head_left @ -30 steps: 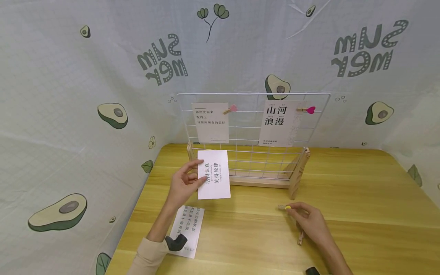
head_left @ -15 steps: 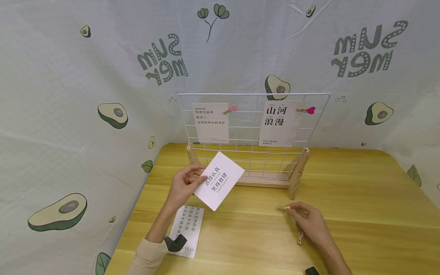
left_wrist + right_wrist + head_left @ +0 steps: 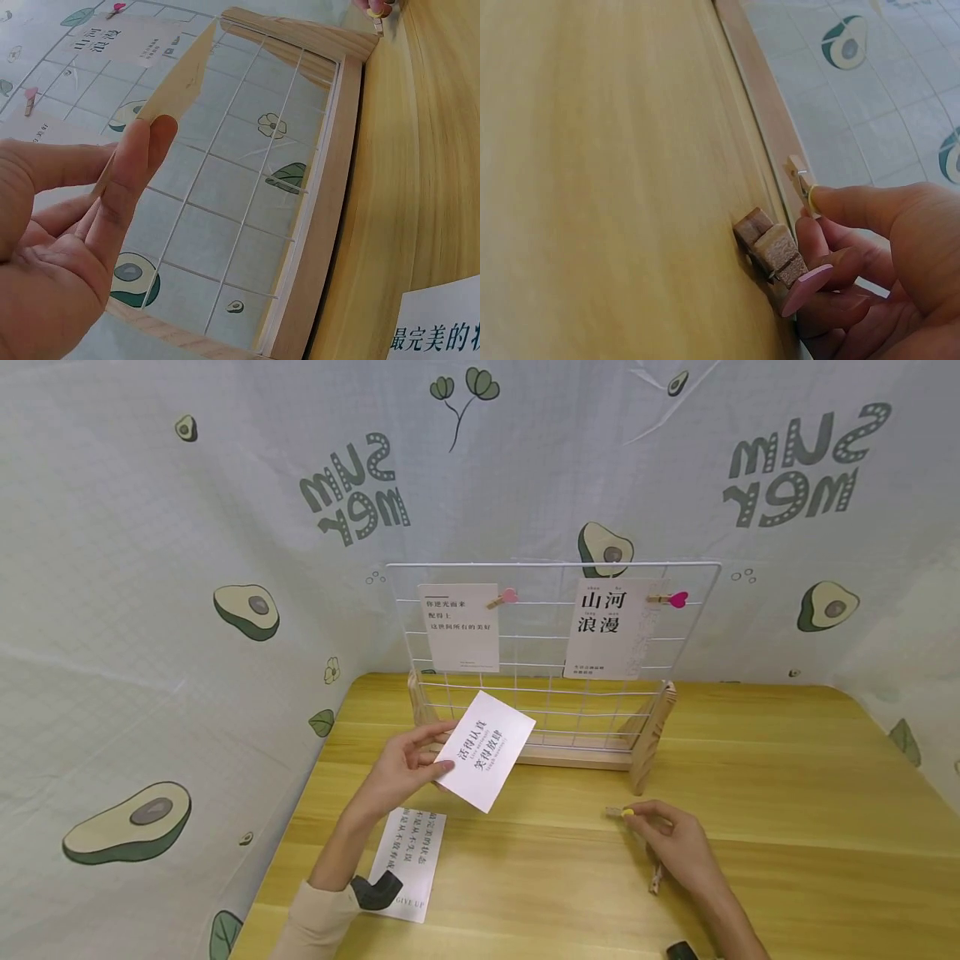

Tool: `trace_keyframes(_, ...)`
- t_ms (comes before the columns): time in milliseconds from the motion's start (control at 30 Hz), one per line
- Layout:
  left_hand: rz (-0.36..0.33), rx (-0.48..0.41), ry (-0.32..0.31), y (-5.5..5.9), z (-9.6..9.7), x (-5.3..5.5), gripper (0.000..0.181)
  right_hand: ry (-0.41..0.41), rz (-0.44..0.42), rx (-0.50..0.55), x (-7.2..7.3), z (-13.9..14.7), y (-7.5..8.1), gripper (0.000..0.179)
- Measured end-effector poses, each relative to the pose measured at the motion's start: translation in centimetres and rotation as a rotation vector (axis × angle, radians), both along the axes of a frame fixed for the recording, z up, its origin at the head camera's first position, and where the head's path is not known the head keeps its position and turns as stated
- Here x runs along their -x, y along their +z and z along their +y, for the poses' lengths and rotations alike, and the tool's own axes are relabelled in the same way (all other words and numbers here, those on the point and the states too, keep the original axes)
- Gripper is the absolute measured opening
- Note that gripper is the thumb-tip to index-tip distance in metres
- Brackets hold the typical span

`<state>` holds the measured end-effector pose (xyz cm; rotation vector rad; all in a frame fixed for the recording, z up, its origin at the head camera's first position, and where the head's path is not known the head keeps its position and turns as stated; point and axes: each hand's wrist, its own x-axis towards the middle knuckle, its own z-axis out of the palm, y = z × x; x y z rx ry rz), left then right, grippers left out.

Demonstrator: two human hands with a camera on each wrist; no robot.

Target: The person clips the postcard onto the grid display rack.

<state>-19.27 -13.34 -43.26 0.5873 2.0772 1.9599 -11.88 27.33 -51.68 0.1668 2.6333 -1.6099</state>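
My left hand (image 3: 397,772) pinches a white card (image 3: 491,750) printed with Chinese text by its left edge, thumb in front and fingers behind. The card is tilted, in front of the lower part of a white wire grid. In the left wrist view it appears nearly edge-on. Low over the table, my right hand (image 3: 678,843) pinches a small wooden clothespin (image 3: 801,180) with a yellow end between thumb and forefinger. A second clothespin (image 3: 780,259), with a pink disc, is beside the curled lower fingers; I cannot tell whether they grip it.
The grid stands in a wooden base (image 3: 570,758). Two printed cards, one left (image 3: 461,639) and one right (image 3: 596,647), hang on it from heart clothespins. Another card (image 3: 420,852) lies on the wooden table (image 3: 540,877) by my left forearm. An avocado-print cloth (image 3: 510,468) hangs behind.
The card in my left hand has turned from upright to a tilt, its top leaning right, and then shifted slightly right. My right hand has stayed in place.
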Motion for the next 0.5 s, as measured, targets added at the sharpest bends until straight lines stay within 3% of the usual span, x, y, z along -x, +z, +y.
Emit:
trace_keyframes(100, -0.002, 0.024, 0.049, 0.13, 0.15, -0.05, 0.052, 0.003, -0.009, 0.001, -0.02, 0.00, 0.07, 0.035)
trace_keyframes(300, 0.033, 0.042, 0.229, -0.16, 0.03, 0.05, 0.033, -0.002, -0.014, -0.019, 0.02, 0.09, 0.06, 0.037)
trace_keyframes(400, 0.044, 0.058, 0.244, -0.11, -0.22, 0.09, 0.033, -0.002, -0.012, -0.031, 0.05, 0.16, 0.03, 0.037)
trace_keyframes(500, 0.048, 0.089, 0.216, 0.06, -0.35, 0.10, 0.035, 0.002, -0.006, -0.044, -0.03, 0.21, 0.00, 0.035)
